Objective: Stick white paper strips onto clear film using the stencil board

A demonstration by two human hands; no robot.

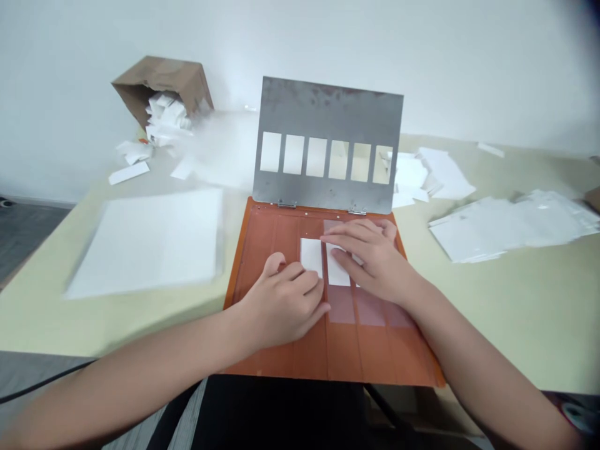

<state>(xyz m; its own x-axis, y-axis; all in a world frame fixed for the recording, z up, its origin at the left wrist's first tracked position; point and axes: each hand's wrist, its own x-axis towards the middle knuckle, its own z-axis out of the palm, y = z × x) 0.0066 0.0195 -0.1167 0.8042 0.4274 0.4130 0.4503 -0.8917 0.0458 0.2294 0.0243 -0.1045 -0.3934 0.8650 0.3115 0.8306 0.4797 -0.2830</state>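
though unclenched, left hand point(281, 303) and right hand point(372, 259) flat on two white paper cards point(312, 256), side by side on one orange hinged board point(262, 250); one steel plate point(328, 106) with six windows raised at twelve o'clock.

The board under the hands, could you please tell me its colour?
The board is orange-brown, best seen in the head view.

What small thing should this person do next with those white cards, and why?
Probably square up the white card beneath the right hand so it sits straight in its lane of the orange board. The fingers already rest on it, the neighbouring card lies just beside it, and the hinged metal plate stands open above.
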